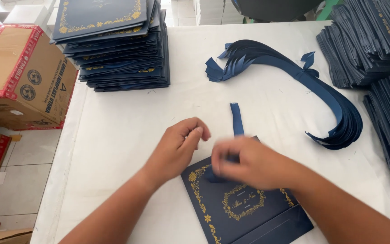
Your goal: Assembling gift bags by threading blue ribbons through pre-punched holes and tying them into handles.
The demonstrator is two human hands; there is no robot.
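A navy ribbon (pixel 237 119) is pinched in the right hand (pixel 249 162) fingers over a gold-printed navy card (pixel 240 208) on the white bench (pixel 127 131), while the left hand (pixel 177 147) is held loosely curled, empty, just beside.

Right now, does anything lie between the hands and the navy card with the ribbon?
Nothing visible. The right hand rests on the navy card at the ribbon strip; the left hand hovers just beside it over bare table.

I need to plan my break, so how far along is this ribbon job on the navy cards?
Done, apparently: the stack of navy cards far left. In hand: both hands, left hand and right hand, working a ribbon on one card. Left: the ribbon bundle and right-side stacks.
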